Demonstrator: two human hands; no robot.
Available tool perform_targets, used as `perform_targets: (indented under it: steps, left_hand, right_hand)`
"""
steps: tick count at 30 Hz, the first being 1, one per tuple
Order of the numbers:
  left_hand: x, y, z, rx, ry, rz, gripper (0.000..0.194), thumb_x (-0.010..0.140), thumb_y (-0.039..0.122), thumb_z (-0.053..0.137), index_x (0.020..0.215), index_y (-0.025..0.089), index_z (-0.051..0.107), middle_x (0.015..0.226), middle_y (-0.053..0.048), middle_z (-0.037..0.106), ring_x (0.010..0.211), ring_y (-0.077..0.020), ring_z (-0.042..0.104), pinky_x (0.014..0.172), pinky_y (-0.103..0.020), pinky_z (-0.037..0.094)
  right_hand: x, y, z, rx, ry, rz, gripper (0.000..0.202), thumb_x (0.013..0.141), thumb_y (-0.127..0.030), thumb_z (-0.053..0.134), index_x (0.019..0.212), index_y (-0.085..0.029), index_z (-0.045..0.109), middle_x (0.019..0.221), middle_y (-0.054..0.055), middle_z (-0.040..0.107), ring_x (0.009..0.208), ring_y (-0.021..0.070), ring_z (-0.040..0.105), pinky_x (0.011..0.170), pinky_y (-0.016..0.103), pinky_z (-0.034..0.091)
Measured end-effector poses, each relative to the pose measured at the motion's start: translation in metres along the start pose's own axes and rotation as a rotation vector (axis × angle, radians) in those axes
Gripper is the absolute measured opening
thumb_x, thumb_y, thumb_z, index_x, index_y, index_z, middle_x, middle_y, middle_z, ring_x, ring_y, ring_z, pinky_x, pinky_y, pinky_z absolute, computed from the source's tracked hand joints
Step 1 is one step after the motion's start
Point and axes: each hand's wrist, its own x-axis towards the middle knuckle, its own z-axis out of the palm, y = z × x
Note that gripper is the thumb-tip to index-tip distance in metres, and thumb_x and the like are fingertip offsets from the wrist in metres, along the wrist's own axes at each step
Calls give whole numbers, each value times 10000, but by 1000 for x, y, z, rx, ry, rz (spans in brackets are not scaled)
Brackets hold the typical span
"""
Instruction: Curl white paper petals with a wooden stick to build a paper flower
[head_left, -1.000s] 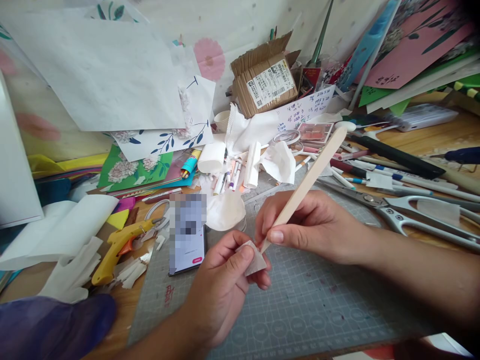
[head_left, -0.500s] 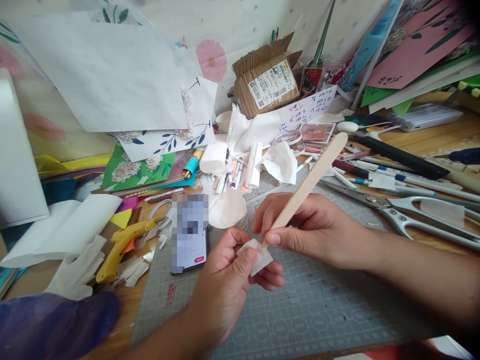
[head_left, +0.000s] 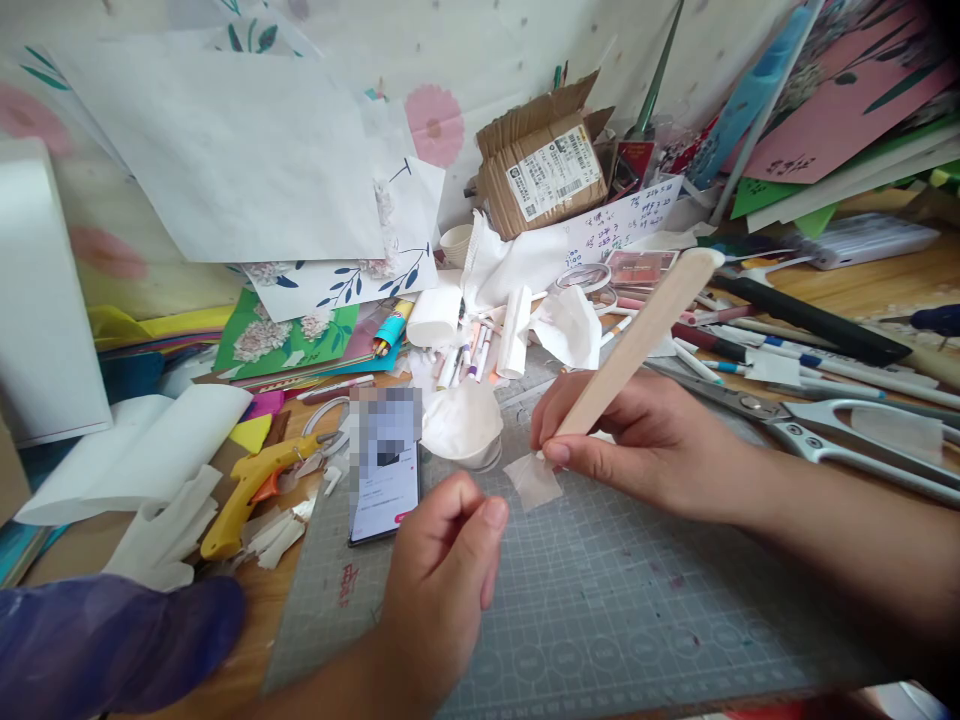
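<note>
My right hand (head_left: 622, 435) pinches a flat wooden craft stick (head_left: 637, 345) between thumb and fingers, with the stick tilted up to the right. At the same fingertips hangs a small square of thin translucent white paper (head_left: 534, 482), its lower part free over the grey cutting mat (head_left: 600, 600). My left hand (head_left: 450, 570) is closed with the thumb over curled fingers, apart from the paper, and nothing shows in it. Just beyond it stands a small round container (head_left: 463, 420) topped with whitish material. Left of that lies a phone (head_left: 386, 470) with its screen partly pixelated.
Scissors (head_left: 795, 425) lie at the right edge of the mat, beside pens and a black tool. On the left are a yellow glue gun (head_left: 247, 495), paper scraps and white rolls (head_left: 172, 440). An open cardboard box (head_left: 544, 165) stands at the back behind crumpled tissue (head_left: 570, 325).
My left hand has let go of the paper square and drawn back to the lower left, closing. The paper now hangs from my right hand, still holding the craft stick.
</note>
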Motion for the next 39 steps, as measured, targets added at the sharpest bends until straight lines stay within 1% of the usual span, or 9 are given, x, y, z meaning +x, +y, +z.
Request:
perform_targets:
  steps: [2, 6, 10, 14, 20, 25, 29, 32, 39]
  left_hand:
    - [0, 3, 0, 37, -19, 58, 397, 887, 402, 646, 583, 202, 488, 438, 49, 444, 436, -84, 394, 461, -212, 329]
    - [5, 8, 4, 28, -118, -4, 209, 829, 363, 689, 719, 192, 639, 558, 16, 594, 485, -107, 513, 478, -216, 410]
    - [10, 7, 5, -20, -124, -49, 172, 793, 332, 717, 744, 184, 645, 633, 2, 655, 516, -107, 546, 507, -219, 448]
    - [10, 5, 4, -35, -116, -114, 219, 746, 353, 752, 729, 172, 631, 621, 0, 666, 496, -105, 558, 503, -220, 445]
    - [10, 5, 5, -42, -106, -174, 207, 764, 343, 737, 724, 163, 643, 607, -4, 668, 499, -109, 581, 502, -220, 462]
    - [12, 4, 6, -51, -74, -220, 129, 756, 263, 711, 721, 163, 638, 605, -11, 691, 484, -118, 605, 499, -225, 466]
    - [12, 3, 5, -54, -75, -212, 97, 776, 244, 683, 741, 160, 648, 628, -15, 707, 498, -120, 621, 510, -226, 477]
    - [11, 3, 3, -74, -81, -180, 144, 794, 280, 688, 731, 166, 629, 630, -14, 709, 505, -122, 624, 515, -228, 481]
    - [11, 6, 5, -27, -98, -149, 184, 757, 300, 734, 713, 163, 619, 632, -10, 704, 515, -114, 623, 515, -219, 493]
  right_hand:
    - [0, 0, 2, -27, -24, -20, 112, 914, -252, 626, 835, -172, 625, 784, 50, 679, 724, 172, 652, 670, 296, 546]
    - [-1, 0, 7, 77, -75, -60, 173, 945, -267, 605, 791, -186, 598, 758, 32, 668, 711, 155, 648, 663, 277, 550]
    - [-1, 1, 10, 170, -102, -71, 217, 962, -298, 601, 782, -178, 603, 759, 28, 672, 716, 150, 656, 664, 279, 558]
    - [0, 3, 13, 201, -108, -83, 202, 955, -272, 617, 781, -170, 608, 724, 18, 657, 736, 154, 667, 688, 291, 564]
    - [1, 3, 16, 225, -151, -125, 268, 977, -361, 585, 772, -188, 587, 743, 32, 678, 769, 160, 690, 698, 300, 580]
    - [1, 1, 14, 185, -157, -92, 211, 962, -249, 597, 765, -173, 594, 692, 5, 647, 720, 140, 662, 679, 276, 559]
    - [0, 1, 13, 132, -141, -60, 170, 939, -197, 604, 772, -167, 606, 715, 7, 646, 734, 140, 643, 691, 270, 542]
    - [0, 1, 13, 108, -133, -78, 165, 936, -190, 605, 774, -162, 611, 710, 12, 649, 730, 144, 637, 686, 269, 533]
    - [1, 2, 15, 186, -172, -96, 141, 936, -166, 606, 798, -175, 629, 687, -4, 673, 703, 132, 662, 694, 259, 543]
